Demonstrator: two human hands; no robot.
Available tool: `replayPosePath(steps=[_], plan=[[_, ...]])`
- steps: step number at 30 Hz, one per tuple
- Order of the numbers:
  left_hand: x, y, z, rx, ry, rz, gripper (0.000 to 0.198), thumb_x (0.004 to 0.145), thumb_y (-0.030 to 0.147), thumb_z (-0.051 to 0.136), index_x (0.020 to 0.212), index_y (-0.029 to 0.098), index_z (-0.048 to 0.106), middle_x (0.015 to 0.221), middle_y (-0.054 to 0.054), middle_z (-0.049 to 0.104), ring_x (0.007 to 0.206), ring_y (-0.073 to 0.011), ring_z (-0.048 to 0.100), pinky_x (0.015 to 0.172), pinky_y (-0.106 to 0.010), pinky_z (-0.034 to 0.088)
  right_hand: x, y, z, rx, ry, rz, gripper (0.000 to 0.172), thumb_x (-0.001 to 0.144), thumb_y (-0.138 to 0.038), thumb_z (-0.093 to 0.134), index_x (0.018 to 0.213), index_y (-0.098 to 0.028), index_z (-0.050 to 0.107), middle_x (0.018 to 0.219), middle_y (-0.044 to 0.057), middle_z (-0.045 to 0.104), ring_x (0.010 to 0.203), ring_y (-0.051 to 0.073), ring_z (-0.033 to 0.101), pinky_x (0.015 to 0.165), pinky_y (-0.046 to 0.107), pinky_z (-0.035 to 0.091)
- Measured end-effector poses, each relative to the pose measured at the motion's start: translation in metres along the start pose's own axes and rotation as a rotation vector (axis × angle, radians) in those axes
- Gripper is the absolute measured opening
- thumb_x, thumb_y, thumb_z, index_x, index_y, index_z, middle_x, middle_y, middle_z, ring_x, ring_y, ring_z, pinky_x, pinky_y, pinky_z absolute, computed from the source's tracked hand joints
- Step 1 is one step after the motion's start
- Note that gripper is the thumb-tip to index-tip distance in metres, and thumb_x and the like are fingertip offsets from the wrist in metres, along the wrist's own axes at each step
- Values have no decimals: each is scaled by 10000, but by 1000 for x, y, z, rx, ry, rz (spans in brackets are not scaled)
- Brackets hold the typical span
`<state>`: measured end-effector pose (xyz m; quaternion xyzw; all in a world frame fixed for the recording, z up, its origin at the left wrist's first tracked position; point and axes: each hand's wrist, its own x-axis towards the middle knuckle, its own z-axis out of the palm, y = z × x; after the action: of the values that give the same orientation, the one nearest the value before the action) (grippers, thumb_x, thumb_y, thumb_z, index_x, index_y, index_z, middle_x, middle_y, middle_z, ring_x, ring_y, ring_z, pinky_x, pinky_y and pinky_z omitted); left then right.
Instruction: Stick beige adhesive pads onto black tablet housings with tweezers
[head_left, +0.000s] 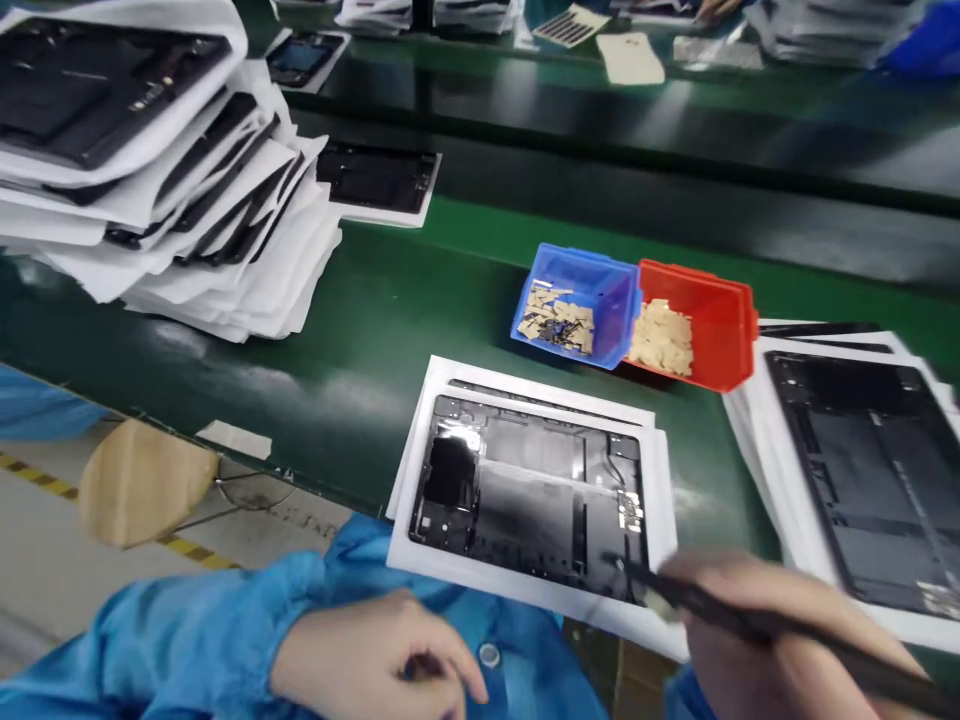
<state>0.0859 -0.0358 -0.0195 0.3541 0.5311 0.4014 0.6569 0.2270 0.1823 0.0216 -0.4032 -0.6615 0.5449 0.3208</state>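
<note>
A black tablet housing [525, 490] lies on a white sheet at the table's near edge, with another sheeted housing partly showing beneath it. My right hand [780, 640] grips dark tweezers [720, 612], their tip over the housing's lower right corner. A small pale piece [660, 604] shows beside the tweezers near my fingertips; whether it is held is unclear. My left hand [382, 655] hovers in front of my lap, below the sheet. Its fingers are loosely bent and apart, and I see nothing in them.
A blue bin [622, 290] and a red bin [724, 335] hold small beige pieces behind the housing. More sheeted housings [874, 480] lie at right. A tall stack [255, 270] stands at left. A wooden stool [142, 485] is beside the table's near edge.
</note>
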Motion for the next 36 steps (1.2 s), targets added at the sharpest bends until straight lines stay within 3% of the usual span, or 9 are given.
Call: replayPosePath(steps=[1,3,4,6,10,15,22,36], plan=[[1,10,-19,254,80,122,238,880,190,450,997,223,655,832,-22,706,767,-149,655,795,-284,516,13,-5,20,42,-96,19,278,694,-517,696,708,-239,691,669,85,630,565,211,591,501,336,475],[18,26,-58,712,426,372,208,889,204,462,988,190,645,905,-51,685,825,-172,627,801,-307,503,37,-5,57,177,-269,37,233,732,-438,697,745,-206,687,601,41,601,502,156,559,463,275,451],[32,31,-76,894,582,429,214,892,221,477,1036,163,624,978,-79,664,902,-200,608,838,-339,490,47,-2,72,231,-308,57,221,745,-415,691,753,-195,680,593,24,594,508,142,560,482,263,459],[63,36,-104,1168,678,438,275,887,298,522,1088,125,590,1064,-120,614,975,-247,569,842,-380,482,61,10,96,325,-308,80,195,763,-377,678,753,-183,662,594,2,593,519,118,563,501,237,462],[97,30,-128,1357,560,420,150,906,255,498,936,166,615,956,-58,603,876,-200,561,742,-324,482,71,39,116,405,-246,103,152,797,-328,642,773,-178,645,616,-5,617,528,100,573,508,212,461],[80,21,-132,1179,584,515,170,924,175,459,863,155,616,971,-59,609,907,-159,557,835,-305,480,69,62,118,216,-255,86,141,845,-321,598,844,-182,623,642,-2,635,582,133,622,598,266,516],[72,17,-142,996,542,445,121,906,172,504,854,147,610,1024,-63,609,955,-141,577,899,-283,480,67,59,127,-76,-342,9,170,835,-298,608,722,-183,557,642,-2,627,571,138,633,578,256,532],[69,13,-144,984,536,392,130,898,192,522,814,156,612,1073,-51,603,966,-157,548,907,-308,456,66,58,134,-139,-322,-7,164,822,-263,627,699,-170,572,635,2,644,563,138,642,545,241,534]])
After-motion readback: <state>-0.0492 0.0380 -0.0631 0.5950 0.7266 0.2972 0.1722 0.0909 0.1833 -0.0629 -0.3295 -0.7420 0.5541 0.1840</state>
